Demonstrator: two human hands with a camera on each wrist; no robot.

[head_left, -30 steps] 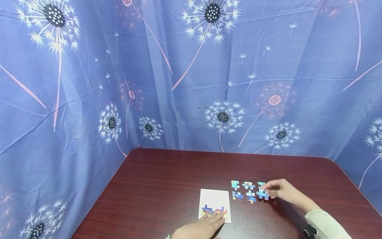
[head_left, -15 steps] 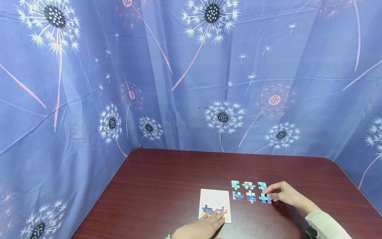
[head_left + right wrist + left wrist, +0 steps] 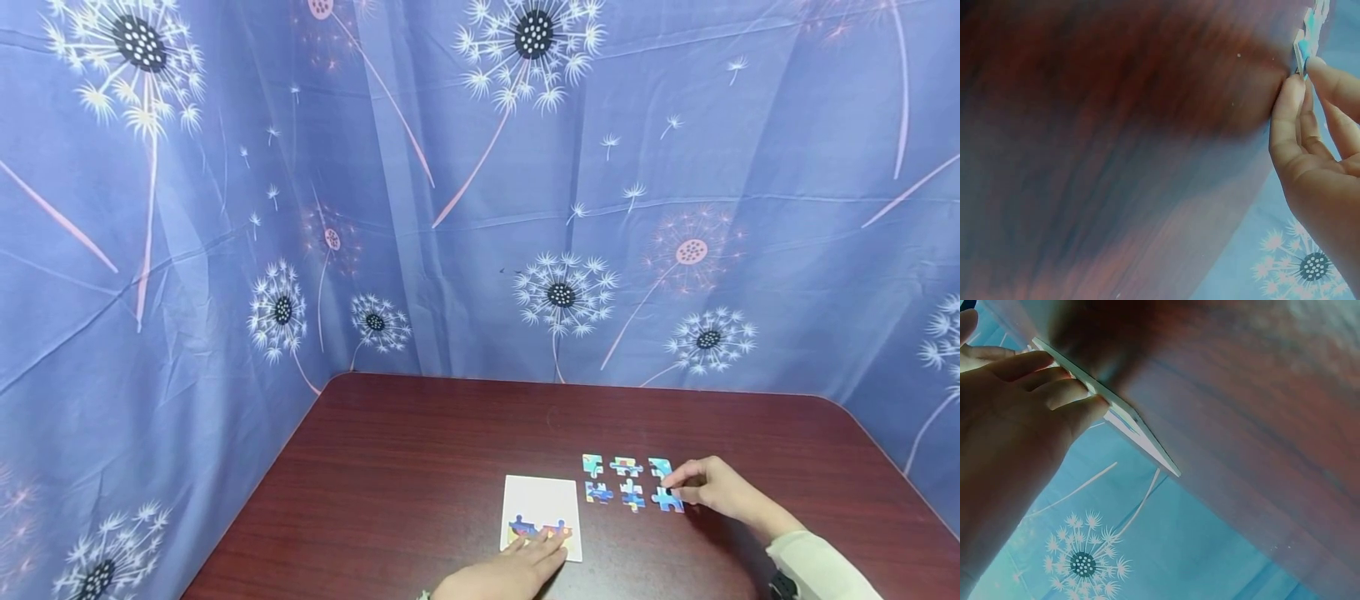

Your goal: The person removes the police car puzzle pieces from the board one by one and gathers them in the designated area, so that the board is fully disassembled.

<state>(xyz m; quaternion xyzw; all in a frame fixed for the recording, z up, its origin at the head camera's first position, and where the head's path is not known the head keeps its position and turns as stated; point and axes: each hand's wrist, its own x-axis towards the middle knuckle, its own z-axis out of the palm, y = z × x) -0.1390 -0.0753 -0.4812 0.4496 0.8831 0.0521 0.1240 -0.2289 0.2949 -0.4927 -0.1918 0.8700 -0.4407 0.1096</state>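
Note:
My left hand [image 3: 498,575] lies with straight fingers over the lower part of a white puzzle board [image 3: 540,498], covering some of it. Blue and yellow puzzle pieces [image 3: 521,527] show on the board just beyond those fingertips. In the left wrist view, the fingers rest on the thin board [image 3: 1129,415]. My right hand [image 3: 716,487] pinches a blue puzzle piece [image 3: 665,502] by its right side, thumb and forefinger at its edge. That grip also shows in the right wrist view, on a pale blue piece [image 3: 1302,53]. Directly behind it lies a corner piece [image 3: 658,467].
Several other loose pieces form two short rows right of the board, among them a green-blue one [image 3: 592,464], a red-and-yellow one [image 3: 625,465] and two blue ones [image 3: 598,492]. The dark red wooden table [image 3: 390,483] ends at a blue dandelion-print curtain [image 3: 465,292].
My right hand has shifted the blue piece slightly right and toward me, opening a gap from the corner piece behind it. The left hand stays on the board.

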